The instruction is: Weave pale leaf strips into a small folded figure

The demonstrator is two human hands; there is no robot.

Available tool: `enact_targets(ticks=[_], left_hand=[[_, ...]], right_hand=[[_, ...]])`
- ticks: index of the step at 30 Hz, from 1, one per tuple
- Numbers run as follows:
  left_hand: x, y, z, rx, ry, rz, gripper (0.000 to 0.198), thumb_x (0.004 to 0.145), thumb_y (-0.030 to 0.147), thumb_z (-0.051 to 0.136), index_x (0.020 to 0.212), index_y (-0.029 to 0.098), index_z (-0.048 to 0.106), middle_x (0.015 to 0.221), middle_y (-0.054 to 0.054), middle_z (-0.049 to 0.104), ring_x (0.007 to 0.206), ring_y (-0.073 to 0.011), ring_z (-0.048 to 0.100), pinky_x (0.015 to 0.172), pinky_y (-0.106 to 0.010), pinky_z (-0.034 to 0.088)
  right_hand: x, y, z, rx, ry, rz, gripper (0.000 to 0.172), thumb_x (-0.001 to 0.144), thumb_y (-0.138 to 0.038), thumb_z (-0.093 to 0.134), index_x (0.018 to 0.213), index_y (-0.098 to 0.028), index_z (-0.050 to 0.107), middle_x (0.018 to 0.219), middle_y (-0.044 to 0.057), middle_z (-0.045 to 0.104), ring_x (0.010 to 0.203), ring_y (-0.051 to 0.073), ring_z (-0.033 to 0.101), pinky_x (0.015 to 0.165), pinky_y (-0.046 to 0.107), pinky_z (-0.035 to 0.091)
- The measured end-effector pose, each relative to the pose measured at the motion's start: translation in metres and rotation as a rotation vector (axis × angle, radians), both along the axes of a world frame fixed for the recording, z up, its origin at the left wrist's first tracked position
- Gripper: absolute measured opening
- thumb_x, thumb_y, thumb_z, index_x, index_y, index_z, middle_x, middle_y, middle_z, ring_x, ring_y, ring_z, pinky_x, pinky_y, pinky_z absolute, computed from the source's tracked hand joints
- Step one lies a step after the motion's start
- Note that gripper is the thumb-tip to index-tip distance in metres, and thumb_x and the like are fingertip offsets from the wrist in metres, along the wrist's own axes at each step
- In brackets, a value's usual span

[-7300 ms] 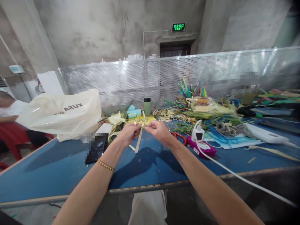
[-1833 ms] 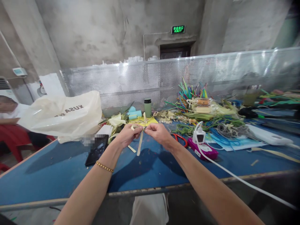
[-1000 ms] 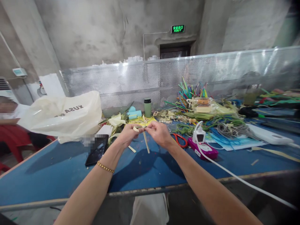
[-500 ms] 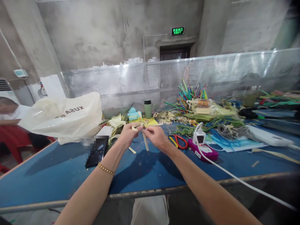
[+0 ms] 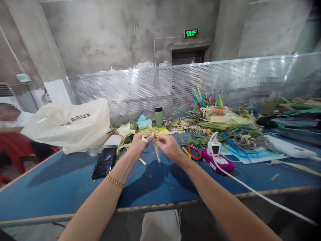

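Over the middle of the blue table, my left hand (image 5: pixel 140 142) and my right hand (image 5: pixel 168 144) are close together with fingers pinched. Between them is a pale, straw-like strip (image 5: pixel 157 154) whose end hangs down below the fingertips. A curled pale end sticks out by my left thumb. The part inside the fingers is hidden. A short loose strip (image 5: pixel 142 161) lies on the table below my left hand. Right of my right hand are red-handled scissors (image 5: pixel 194 153).
A tablet (image 5: pixel 104 162) and a large plastic bag (image 5: pixel 72 124) are on the left. Behind stand a green bottle (image 5: pixel 158 117) and piled husks and cords (image 5: pixel 225 129). A purple power socket (image 5: pixel 219 162) with a white cable sits right. A person (image 5: pixel 12 117) is at far left.
Both hands stay pinched together on the strip with hardly any movement. The whole view has shifted very slightly, and the hanging end slants a little more to the right.
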State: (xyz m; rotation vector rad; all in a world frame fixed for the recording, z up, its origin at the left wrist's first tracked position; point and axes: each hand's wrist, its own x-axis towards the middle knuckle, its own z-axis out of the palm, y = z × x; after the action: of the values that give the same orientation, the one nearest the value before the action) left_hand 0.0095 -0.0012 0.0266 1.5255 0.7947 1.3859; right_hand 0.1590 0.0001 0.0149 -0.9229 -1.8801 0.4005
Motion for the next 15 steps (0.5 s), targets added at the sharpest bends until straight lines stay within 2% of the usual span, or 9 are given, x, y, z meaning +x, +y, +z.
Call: enact_targets(ticks=[6, 15], left_hand=[[0.0004, 0.0031, -0.0029, 0.015, -0.025, 0.01, 0.041, 0.06, 0.043, 0.077, 0.053, 0.014, 0.049, 0.052, 0.007, 0.031, 0.047, -0.0047, 0.024, 0.046, -0.024, 0.015], [-0.0002, 0.0018, -0.0024, 0.013, -0.055, 0.036, 0.037, 0.061, 0.041, 0.077, 0.055, 0.014, 0.053, 0.05, 0.006, 0.034, 0.047, -0.0054, 0.028, 0.047, -0.024, 0.019]], right_hand=[[-0.0012, 0.0019, -0.0008, 0.004, 0.018, -0.002, 0.017, 0.073, -0.022, 0.052, 0.058, -0.017, 0.048, 0.056, -0.003, 0.048, 0.056, 0.01, 0.041, 0.056, 0.022, 0.032], [-0.0016, 0.0005, -0.0014, 0.024, -0.03, -0.032, 0.015, 0.073, -0.019, 0.052, 0.058, -0.017, 0.05, 0.056, -0.002, 0.05, 0.056, 0.011, 0.043, 0.056, 0.023, 0.032]])
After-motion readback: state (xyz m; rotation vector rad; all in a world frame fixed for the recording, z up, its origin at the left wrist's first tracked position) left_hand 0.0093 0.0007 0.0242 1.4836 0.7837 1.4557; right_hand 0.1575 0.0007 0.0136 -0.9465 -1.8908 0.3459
